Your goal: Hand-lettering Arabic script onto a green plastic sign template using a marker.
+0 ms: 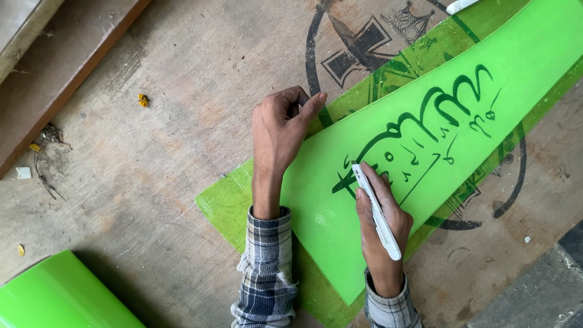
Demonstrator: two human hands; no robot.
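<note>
My right hand gripped a white knife, its tip on the green sheet. My left hand, loosely curled and holding nothing, pressed the sheet's edge against the board.

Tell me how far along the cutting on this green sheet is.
Done: dark curved strokes show across the green sheet. In hand: the right hand runs a white knife at the strokes' near end, the left hand bracing the sheet's edge. What is left cannot be told.

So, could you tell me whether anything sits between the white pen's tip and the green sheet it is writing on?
Nothing visible does. The right hand holds the white pen with its tip at the dark lettering on the green sheet. The left hand presses the sheet's upper edge, well off to the side of the tip.
</note>
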